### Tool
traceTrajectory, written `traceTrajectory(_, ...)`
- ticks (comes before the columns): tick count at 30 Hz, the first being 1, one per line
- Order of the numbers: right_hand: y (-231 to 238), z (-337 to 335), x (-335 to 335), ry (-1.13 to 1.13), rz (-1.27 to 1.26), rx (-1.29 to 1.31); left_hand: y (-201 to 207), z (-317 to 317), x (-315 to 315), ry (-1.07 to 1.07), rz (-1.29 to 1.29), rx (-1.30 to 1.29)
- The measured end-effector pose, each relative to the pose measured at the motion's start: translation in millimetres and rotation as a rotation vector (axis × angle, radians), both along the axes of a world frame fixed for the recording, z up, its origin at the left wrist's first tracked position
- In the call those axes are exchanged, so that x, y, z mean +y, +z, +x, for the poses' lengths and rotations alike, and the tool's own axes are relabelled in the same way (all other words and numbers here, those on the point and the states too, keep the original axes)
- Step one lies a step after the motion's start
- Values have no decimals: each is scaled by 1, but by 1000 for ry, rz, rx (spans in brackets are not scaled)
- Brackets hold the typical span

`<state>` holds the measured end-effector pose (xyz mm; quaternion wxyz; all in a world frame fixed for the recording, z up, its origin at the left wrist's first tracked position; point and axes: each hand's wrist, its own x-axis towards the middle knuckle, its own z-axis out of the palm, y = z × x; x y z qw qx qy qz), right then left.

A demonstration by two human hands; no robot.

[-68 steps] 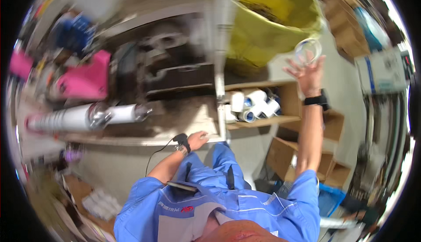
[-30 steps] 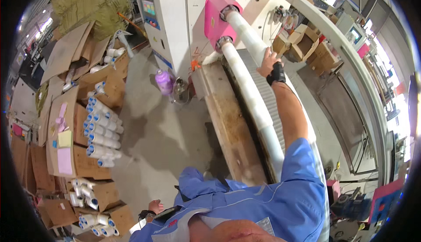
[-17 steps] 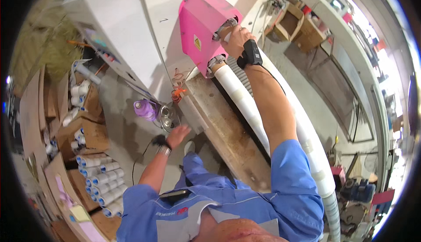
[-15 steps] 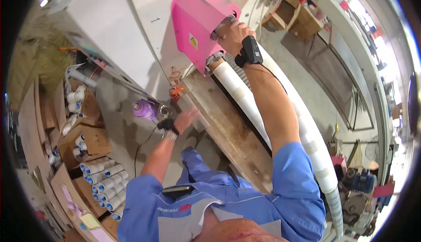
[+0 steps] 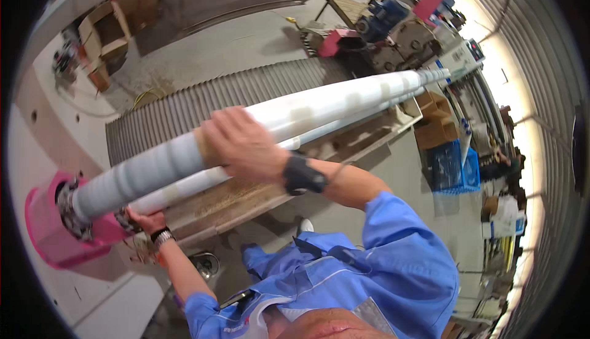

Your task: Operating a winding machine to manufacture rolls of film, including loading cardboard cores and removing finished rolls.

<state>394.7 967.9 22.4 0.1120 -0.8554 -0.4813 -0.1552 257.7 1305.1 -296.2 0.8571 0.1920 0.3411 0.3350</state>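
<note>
Got the right hand (image 5: 243, 145) just off the middle at 9 o'clock, palm down and wrapped over the brown-edged end of a long white roll (image 5: 344, 99), fingers curled around and a bit blurry. Black strap (image 5: 304, 174) on that wrist. White roll slanting away from there toward 2 o'clock, with a gray pole (image 5: 141, 174) poking out the other way, between 8 and 9, right up to a metal clamp (image 5: 65, 210) on a pink cover (image 5: 101, 241). Left hand (image 5: 147, 221) over at 8 o'clock, at the end of a second white roll (image 5: 178, 190), close beside the pink cover. Can't tell about the grip on that one, fingers partly hidden down there. Silver watch (image 5: 163, 237) on the left wrist. Second white roll running alongside the first, on the 6 o'clock side, above a long stained trough (image 5: 227, 205). Ridged gray mat (image 5: 209, 94) around 10 o'clock, then cardboard boxes (image 5: 138, 4) farther out the same way. Also a pink box (image 5: 335, 41) near 1 o'clock and a blue crate (image 5: 472, 172) at 3.
</note>
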Motion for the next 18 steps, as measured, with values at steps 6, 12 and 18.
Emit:
traceTrajectory(6,-39,43,-183,-241,100,-196,-56,37,-168,-379,608,275)
traceTrajectory(12,-62,95,-283,-117,172,-469,45,157,-466,-655,-211,-99)
traceTrajectory(18,-65,144,-386,-101,243,-647,-11,242,-646,-974,-344,-507)
